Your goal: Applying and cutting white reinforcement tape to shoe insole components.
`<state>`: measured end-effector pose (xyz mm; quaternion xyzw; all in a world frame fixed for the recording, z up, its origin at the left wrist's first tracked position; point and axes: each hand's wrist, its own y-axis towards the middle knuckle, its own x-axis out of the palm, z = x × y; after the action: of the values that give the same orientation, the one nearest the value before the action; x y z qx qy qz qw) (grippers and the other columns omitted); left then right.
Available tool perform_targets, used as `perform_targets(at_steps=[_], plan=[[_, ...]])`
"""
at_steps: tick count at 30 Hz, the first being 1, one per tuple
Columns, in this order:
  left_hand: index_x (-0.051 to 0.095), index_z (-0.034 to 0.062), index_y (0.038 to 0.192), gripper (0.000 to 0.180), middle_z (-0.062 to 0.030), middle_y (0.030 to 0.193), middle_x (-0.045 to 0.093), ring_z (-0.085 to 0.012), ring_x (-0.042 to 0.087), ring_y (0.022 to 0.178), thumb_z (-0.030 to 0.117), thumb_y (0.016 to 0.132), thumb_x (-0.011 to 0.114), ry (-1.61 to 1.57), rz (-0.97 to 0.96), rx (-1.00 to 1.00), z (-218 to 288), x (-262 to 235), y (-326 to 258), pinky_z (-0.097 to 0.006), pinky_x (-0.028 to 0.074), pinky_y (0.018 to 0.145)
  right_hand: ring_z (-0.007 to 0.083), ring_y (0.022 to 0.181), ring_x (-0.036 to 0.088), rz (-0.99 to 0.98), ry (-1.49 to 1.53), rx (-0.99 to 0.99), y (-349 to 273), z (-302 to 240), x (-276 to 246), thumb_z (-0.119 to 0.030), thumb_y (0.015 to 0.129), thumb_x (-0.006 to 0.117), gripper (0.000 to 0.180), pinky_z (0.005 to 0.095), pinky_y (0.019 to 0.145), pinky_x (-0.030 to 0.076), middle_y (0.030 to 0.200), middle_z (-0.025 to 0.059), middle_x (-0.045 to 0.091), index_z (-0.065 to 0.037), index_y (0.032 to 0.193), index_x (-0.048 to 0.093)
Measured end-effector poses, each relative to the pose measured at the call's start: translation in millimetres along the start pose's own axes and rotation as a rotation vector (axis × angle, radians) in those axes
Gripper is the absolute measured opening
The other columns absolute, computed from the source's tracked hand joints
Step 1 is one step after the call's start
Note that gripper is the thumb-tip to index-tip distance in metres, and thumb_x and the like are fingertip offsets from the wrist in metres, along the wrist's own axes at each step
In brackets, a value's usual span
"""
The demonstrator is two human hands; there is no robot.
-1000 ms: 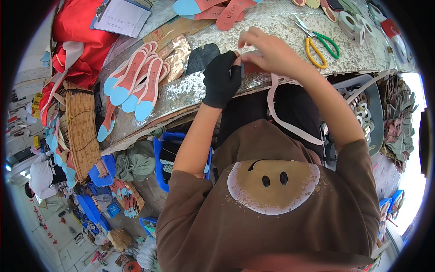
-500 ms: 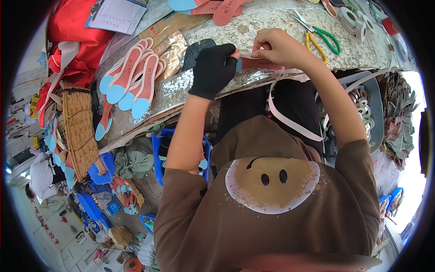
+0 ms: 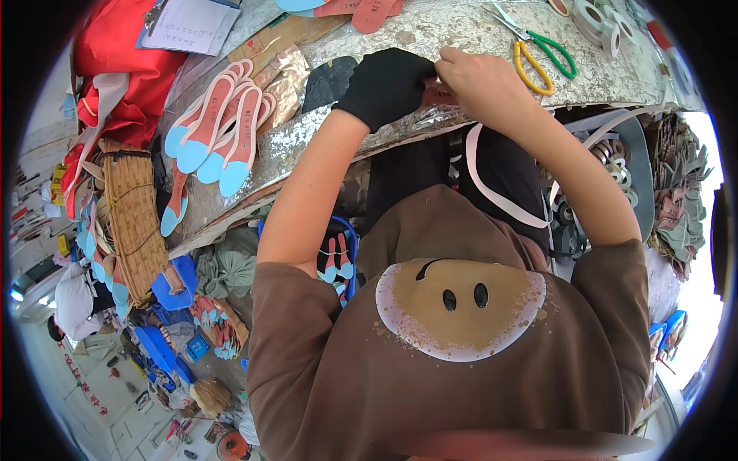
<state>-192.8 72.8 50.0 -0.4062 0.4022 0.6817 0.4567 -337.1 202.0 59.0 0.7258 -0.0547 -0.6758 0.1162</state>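
At the near edge of the workbench, my left hand (image 3: 388, 88), in a black glove with bare fingertips, is closed around a red insole (image 3: 438, 97) that lies mostly hidden under both hands. My bare right hand (image 3: 486, 86) pinches beside the glove's fingertips. From beneath it a long white strip (image 3: 472, 157) loops over my lap and back up to the right. The pinched end of the strip is out of sight. Left of the glove lie a dark flat piece (image 3: 329, 83) and a group of red-and-blue insoles edged in white (image 3: 241, 138).
Scissors with one yellow and one green handle (image 3: 534, 58) lie right of my hands, near white tape rolls (image 3: 603, 27). A clipboard (image 3: 188, 27) rests at the far left. Below the bench on the right, a grey bin (image 3: 642, 180) holds more rolls.
My left hand has turned inward and moved right, its glove now covering most of the insole. My right hand has drawn close to the glove's fingertips.
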Motion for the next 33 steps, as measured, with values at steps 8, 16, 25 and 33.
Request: perform_targets(at_steps=[8,16,25,33], plan=[[0.068,0.0147,0.087,0.010,-0.0112,0.076,0.065,-0.0327,0.065,0.074,0.014,0.079,0.061,0.103,0.042,0.095,8.8,5.8,-8.9,-0.042,0.050,0.065,0.0262,0.077,0.067,-0.057,0.004,-0.067,-24.4,27.8,-14.8,-0.009,0.078,0.068,0.012,0.0370,0.062,0.054,0.090,0.0065,0.057,-0.004,0.086,0.060],[0.070,0.0157,0.090,0.014,-0.0099,0.077,0.066,-0.0314,0.065,0.074,0.015,0.079,0.061,0.112,0.079,-0.021,43.0,23.2,-4.2,-0.042,0.050,0.064,0.0256,0.075,0.067,0.026,0.033,-0.109,-34.9,32.3,-13.8,-0.007,0.078,0.067,0.010,0.0367,0.060,0.053,0.087,0.0059,0.056,-0.005,0.084,0.059],[0.071,0.0171,0.090,0.016,-0.0084,0.080,0.067,-0.0293,0.066,0.076,0.027,0.081,0.062,0.104,-0.043,0.009,51.0,21.9,10.9,-0.041,0.051,0.065,0.0264,0.077,0.065,0.085,0.221,-0.064,-50.5,46.7,-2.7,-0.010,0.080,0.068,0.012,0.0389,0.060,0.052,0.089,0.0063,0.057,-0.006,0.087,0.059],[0.070,0.0147,0.088,0.029,-0.0099,0.078,0.065,-0.0324,0.065,0.075,0.042,0.085,0.061,0.116,-0.139,0.034,63.5,10.9,0.6,-0.043,0.051,0.065,0.0111,0.055,0.032,-0.118,0.740,0.386,-67.5,53.5,-22.0,-0.034,0.088,0.072,0.051,0.0300,0.052,0.027,0.055,0.0017,0.033,-0.001,0.060,0.044]])
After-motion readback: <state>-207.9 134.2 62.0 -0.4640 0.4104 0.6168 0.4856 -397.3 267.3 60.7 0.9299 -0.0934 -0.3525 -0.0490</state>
